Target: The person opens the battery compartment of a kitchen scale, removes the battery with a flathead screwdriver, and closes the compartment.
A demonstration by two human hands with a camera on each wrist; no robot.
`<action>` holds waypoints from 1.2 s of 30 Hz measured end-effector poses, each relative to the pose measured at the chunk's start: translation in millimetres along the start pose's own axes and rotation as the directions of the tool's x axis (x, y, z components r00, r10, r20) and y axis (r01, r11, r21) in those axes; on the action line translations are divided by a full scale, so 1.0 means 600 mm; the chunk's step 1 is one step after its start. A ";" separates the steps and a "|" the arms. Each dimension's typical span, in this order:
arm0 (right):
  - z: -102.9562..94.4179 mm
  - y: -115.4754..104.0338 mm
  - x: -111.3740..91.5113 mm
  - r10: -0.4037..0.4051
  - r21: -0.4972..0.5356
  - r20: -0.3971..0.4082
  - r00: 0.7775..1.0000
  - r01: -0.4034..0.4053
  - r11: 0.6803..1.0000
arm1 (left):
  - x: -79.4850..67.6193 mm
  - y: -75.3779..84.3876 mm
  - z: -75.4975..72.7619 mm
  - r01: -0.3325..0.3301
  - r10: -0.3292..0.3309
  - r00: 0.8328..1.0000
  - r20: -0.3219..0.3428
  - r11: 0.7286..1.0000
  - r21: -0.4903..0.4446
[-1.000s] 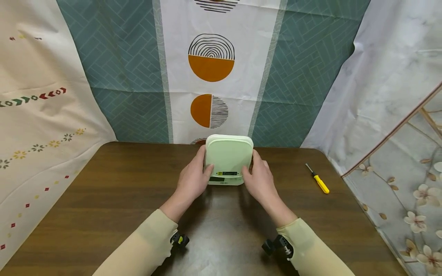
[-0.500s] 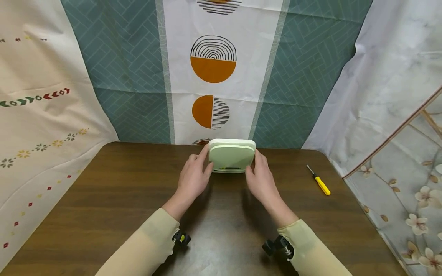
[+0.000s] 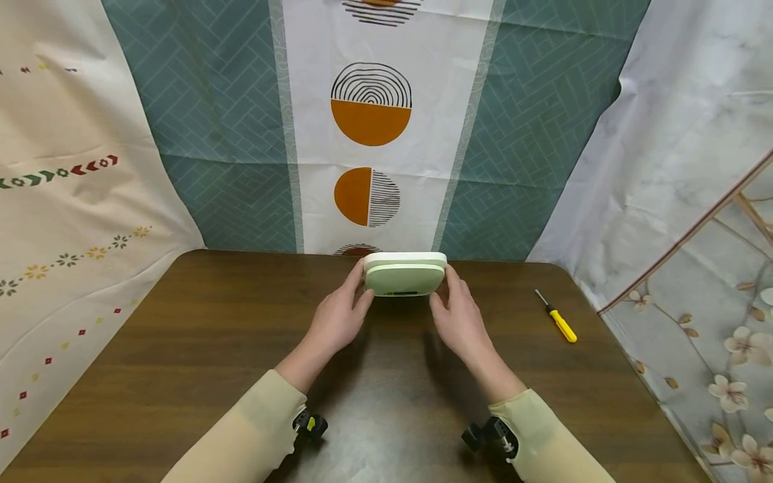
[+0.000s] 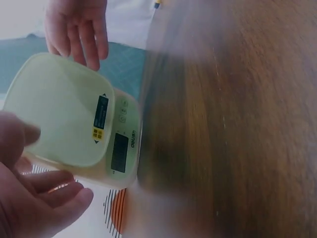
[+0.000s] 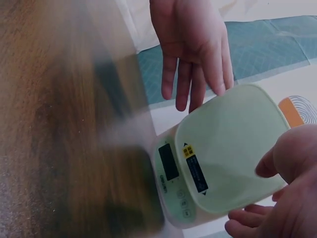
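A pale green kitchen scale (image 3: 406, 276) is near the table's far edge, its plate facing me and strongly foreshortened in the head view. It is tipped up with its display edge lowest, close to the tabletop; whether that edge touches is hard to tell. My left hand (image 3: 335, 315) grips its left side, the thumb at the plate's edge. On the opposite side my right hand (image 3: 461, 322) holds it the same way. Both wrist views show the scale's dark display (image 4: 119, 152) and a black and yellow label (image 5: 195, 171). The scale's back is hidden.
A screwdriver (image 3: 557, 316) with a yellow handle lies on the right part of the brown wooden table (image 3: 199, 362). Patterned cloth (image 3: 374, 134) hangs behind the table's far edge, and more cloth drapes at both sides.
Between both hands, the scale has tipped so that its plate shows much less in the head view and its upper edge sits lower. The hands have shifted only slightly. The screwdriver has stayed put.
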State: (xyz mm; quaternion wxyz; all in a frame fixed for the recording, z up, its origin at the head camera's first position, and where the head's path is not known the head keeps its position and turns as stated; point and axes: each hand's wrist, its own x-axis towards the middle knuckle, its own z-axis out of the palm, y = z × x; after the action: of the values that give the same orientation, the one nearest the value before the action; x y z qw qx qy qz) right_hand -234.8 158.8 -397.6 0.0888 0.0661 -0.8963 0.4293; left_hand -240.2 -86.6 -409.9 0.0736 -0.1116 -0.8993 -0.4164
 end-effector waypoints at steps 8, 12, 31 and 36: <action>0.002 0.015 -0.008 -0.046 0.144 0.094 0.994 0.032 0.989 | -0.012 -0.008 0.000 0.064 -0.057 0.995 0.085 0.995 -0.081; 0.005 0.022 -0.010 -0.056 0.189 0.135 0.989 0.030 0.982 | -0.017 -0.009 0.000 0.084 -0.074 0.992 0.099 0.992 -0.095; 0.010 0.024 -0.010 -0.012 0.147 0.159 0.987 -0.012 0.989 | -0.014 -0.016 0.003 0.128 -0.129 0.987 0.097 0.992 0.008; 0.009 0.028 -0.013 -0.009 0.063 0.162 0.987 -0.001 0.998 | -0.020 -0.019 0.001 0.125 -0.130 0.981 0.144 0.991 0.043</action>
State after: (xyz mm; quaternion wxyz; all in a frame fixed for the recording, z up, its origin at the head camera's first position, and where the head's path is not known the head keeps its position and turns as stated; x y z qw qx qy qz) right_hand -231.1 165.6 -415.4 0.0145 0.1054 -0.8864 0.4504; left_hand -231.7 -94.8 -421.3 -0.0174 -0.0825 -0.9146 -0.3955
